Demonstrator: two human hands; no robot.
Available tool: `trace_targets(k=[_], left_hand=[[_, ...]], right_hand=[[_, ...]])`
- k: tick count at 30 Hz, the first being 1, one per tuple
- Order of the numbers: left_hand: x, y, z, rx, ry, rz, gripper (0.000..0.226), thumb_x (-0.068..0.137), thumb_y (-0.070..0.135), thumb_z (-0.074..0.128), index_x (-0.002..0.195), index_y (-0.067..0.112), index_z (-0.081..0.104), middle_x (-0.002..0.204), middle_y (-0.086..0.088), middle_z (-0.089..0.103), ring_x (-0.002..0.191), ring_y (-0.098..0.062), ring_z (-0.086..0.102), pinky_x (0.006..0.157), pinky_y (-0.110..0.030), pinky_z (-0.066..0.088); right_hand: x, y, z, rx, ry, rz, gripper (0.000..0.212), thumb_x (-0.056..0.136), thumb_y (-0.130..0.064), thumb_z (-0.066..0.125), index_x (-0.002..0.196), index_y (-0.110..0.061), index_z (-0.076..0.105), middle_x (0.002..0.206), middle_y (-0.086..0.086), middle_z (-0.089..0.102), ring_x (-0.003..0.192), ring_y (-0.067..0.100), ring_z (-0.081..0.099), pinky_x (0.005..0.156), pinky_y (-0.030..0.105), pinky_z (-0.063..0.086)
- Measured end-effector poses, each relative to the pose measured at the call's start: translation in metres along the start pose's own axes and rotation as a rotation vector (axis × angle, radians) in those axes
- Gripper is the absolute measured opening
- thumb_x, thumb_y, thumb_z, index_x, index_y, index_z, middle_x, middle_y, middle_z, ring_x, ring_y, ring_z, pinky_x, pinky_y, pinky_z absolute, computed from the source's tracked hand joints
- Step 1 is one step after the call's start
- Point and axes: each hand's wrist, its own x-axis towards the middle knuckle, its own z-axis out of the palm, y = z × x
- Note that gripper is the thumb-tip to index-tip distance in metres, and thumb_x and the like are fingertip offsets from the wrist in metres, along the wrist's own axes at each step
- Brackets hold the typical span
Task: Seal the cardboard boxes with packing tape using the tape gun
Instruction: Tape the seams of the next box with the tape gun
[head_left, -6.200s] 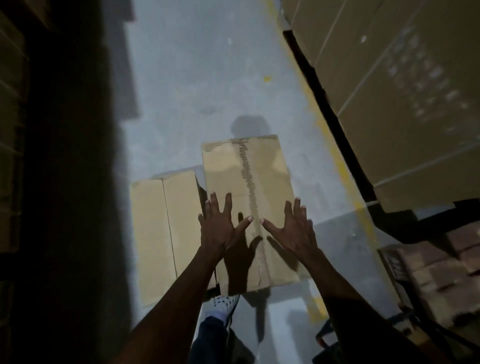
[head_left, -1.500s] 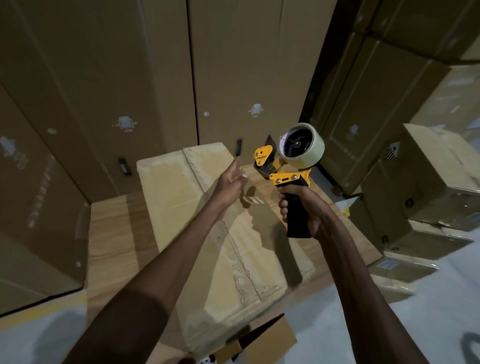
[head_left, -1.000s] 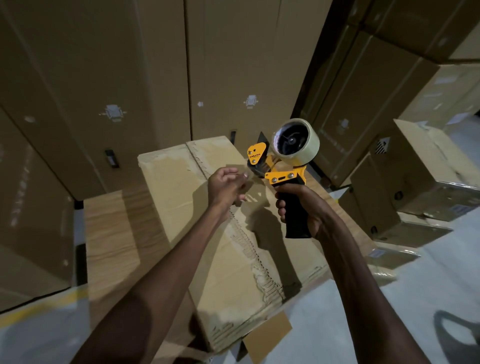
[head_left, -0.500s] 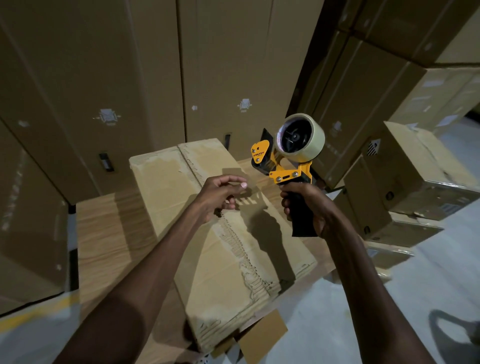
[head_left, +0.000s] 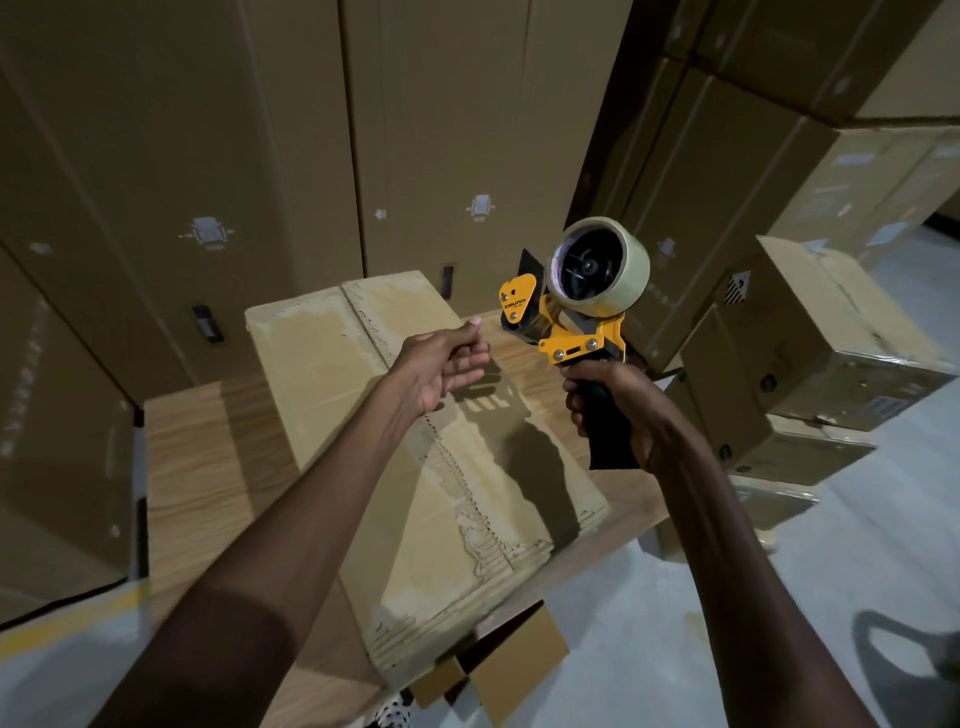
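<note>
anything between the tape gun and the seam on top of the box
Nothing visible blocks it. The yellow and black tape gun in the right hand is held above the tan cardboard box; the left hand hovers beside the seam.

Right grip (head_left: 618, 410) clenched upright; left grip (head_left: 441, 364) loosely curled, palm up.
</note>
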Motion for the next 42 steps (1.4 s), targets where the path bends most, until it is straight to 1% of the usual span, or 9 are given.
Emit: trace_targets(k=[3, 6, 13, 17, 21, 26, 33, 39, 42], left_hand=[[0.0, 0.003, 0.007, -0.018, -0.004, -0.041, 0.017, 0.087, 0.006, 0.074, 0.103, 0.003, 0.07, 0.074, -0.007, 0.075, 0.062, -0.01, 0.072, 0.057, -0.023, 0.059], [0.0, 0.004, 0.01, -0.04, -0.004, -0.076, 0.012, 0.09, 0.0, 0.068, 0.101, 0.003, 0.07, 0.071, -0.007, 0.074, 0.06, -0.01, 0.072, 0.054, -0.023, 0.058], [-0.006, -0.009, 0.022, 0.049, -0.035, -0.129, 0.03, 0.097, 0.033, 0.066, 0.11, 0.007, 0.063, 0.091, -0.011, 0.071, 0.069, -0.016, 0.074, 0.058, -0.028, 0.061], [-0.013, -0.012, 0.035, 0.002, -0.134, -0.051, 0.041, 0.099, 0.036, 0.061, 0.134, 0.018, 0.052, 0.114, -0.014, 0.071, 0.093, -0.021, 0.074, 0.07, -0.034, 0.063], [-0.018, -0.009, 0.047, 0.112, -0.179, 0.087, 0.036, 0.1, 0.044, 0.056, 0.132, 0.027, 0.061, 0.111, 0.004, 0.071, 0.111, -0.022, 0.069, 0.081, -0.042, 0.061], [-0.016, -0.018, 0.045, 0.252, -0.115, 0.096, 0.039, 0.096, 0.05, 0.061, 0.103, 0.014, 0.074, 0.107, -0.003, 0.076, 0.093, -0.018, 0.074, 0.081, -0.042, 0.062], [-0.015, -0.024, 0.049, 0.15, 0.034, 0.022, 0.053, 0.083, 0.055, 0.074, 0.103, 0.007, 0.071, 0.089, -0.009, 0.074, 0.07, -0.016, 0.072, 0.063, -0.03, 0.061], [-0.01, -0.017, 0.055, 0.097, 0.115, -0.033, 0.023, 0.087, 0.008, 0.076, 0.106, -0.003, 0.071, 0.074, -0.01, 0.073, 0.054, -0.01, 0.069, 0.053, -0.023, 0.058], [-0.009, -0.015, 0.05, 0.083, 0.087, -0.048, 0.018, 0.089, 0.001, 0.07, 0.106, -0.004, 0.07, 0.067, -0.008, 0.073, 0.053, -0.009, 0.069, 0.051, -0.022, 0.057]], right_hand=[[-0.004, 0.004, -0.007, 0.012, -0.008, -0.014, 0.012, 0.093, -0.011, 0.062, 0.082, -0.012, 0.059, 0.067, 0.004, 0.056, 0.054, 0.014, 0.051, 0.049, 0.025, 0.041], [-0.007, 0.009, -0.018, 0.009, -0.031, -0.036, 0.011, 0.093, -0.011, 0.062, 0.082, -0.012, 0.058, 0.067, 0.003, 0.055, 0.054, 0.014, 0.05, 0.05, 0.026, 0.041], [-0.011, 0.015, -0.035, 0.026, -0.023, -0.041, 0.012, 0.093, -0.011, 0.062, 0.083, -0.013, 0.058, 0.067, 0.002, 0.054, 0.053, 0.014, 0.05, 0.049, 0.026, 0.039], [-0.014, 0.016, -0.041, 0.006, -0.008, -0.049, 0.007, 0.092, -0.011, 0.063, 0.086, -0.012, 0.06, 0.067, 0.003, 0.056, 0.053, 0.014, 0.05, 0.05, 0.027, 0.039], [-0.018, 0.017, -0.044, -0.003, -0.01, -0.061, 0.006, 0.092, -0.01, 0.063, 0.087, -0.011, 0.061, 0.066, 0.004, 0.056, 0.053, 0.016, 0.05, 0.05, 0.028, 0.039], [-0.018, 0.017, -0.051, 0.001, 0.003, -0.041, 0.009, 0.092, -0.011, 0.063, 0.084, -0.01, 0.063, 0.065, 0.004, 0.057, 0.053, 0.015, 0.051, 0.05, 0.027, 0.04], [-0.012, 0.017, -0.057, 0.008, -0.012, -0.008, 0.014, 0.091, -0.014, 0.064, 0.078, -0.011, 0.062, 0.064, 0.004, 0.055, 0.051, 0.016, 0.05, 0.05, 0.027, 0.04], [-0.013, 0.018, -0.059, 0.0, -0.023, -0.041, 0.011, 0.092, -0.012, 0.064, 0.082, -0.011, 0.062, 0.068, 0.005, 0.057, 0.055, 0.015, 0.052, 0.053, 0.028, 0.041], [-0.013, 0.02, -0.061, 0.008, -0.027, -0.048, 0.008, 0.092, -0.01, 0.064, 0.084, -0.011, 0.063, 0.07, 0.004, 0.058, 0.055, 0.013, 0.053, 0.052, 0.026, 0.042]])
